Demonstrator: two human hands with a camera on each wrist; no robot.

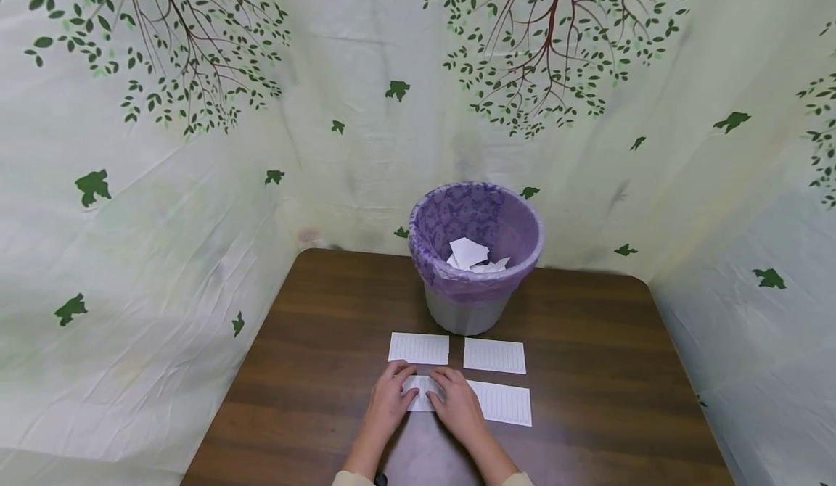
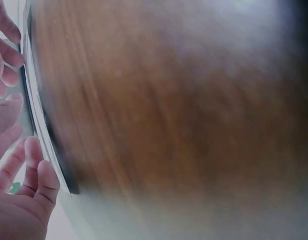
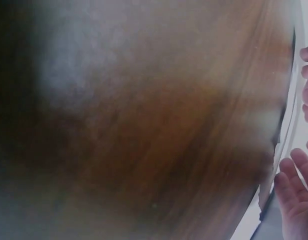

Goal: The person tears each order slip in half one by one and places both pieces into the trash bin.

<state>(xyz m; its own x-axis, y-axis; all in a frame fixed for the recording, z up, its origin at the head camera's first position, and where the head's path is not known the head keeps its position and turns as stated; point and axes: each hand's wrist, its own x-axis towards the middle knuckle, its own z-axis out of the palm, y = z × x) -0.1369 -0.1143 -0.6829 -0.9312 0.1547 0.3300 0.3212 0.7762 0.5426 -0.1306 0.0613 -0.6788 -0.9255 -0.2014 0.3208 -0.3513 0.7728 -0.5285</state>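
Observation:
Four lined white paper cards would make a rough two-by-two layout on the brown table; the front left card [image 1: 421, 394] lies partly under both hands. My left hand [image 1: 390, 399] rests at its left side, fingers loosely bent and thumb toward the middle. Opposite it, my right hand [image 1: 457, 406] lies over its right side, covering that edge. Both thumbs point at each other across the card. At the edge of the left wrist view, relaxed left fingers [image 2: 31, 162] touch near the paper's edge. Right fingers [image 3: 289, 182] show similarly in the right wrist view.
Behind the hands lie a back left card [image 1: 419, 348] and a back right card [image 1: 494, 356]. A front right card [image 1: 504, 403] sits beside the right hand. Beyond them stands a bin [image 1: 465, 315] with a purple liner, holding torn white paper [image 1: 469, 252]. Leaf-printed curtains surround the table [image 1: 588, 312].

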